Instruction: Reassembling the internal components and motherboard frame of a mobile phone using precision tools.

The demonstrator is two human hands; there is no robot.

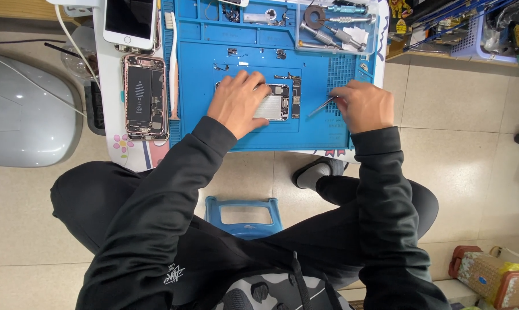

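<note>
Head camera looks straight down, and over on the far left of the bench (107, 109) an opened phone (145, 96) lies face-down with its battery showing, a second phone (129, 22) with a dark screen just above it, and a white toothbrush (171, 63) along the edge of the blue mat (236, 135). Moving in, the left hand (237, 103) lies flat with fingers spread, pressing on the stripped phone shell (279, 102) in the middle of the mat, pinning it rather than gripping it. Tiny loose parts (232, 51) sit on the mat above. Right of that, the right hand (365, 106) is pinched around metal tweezers (322, 105), tips angled toward the shell's right edge but just short of it. Up top right, a clear tray (337, 26) carries screwdrivers. This reads as fine work inside the shell, with something small being picked or seated. The next move seems to need a steady brace and a precise tip placement.
</note>
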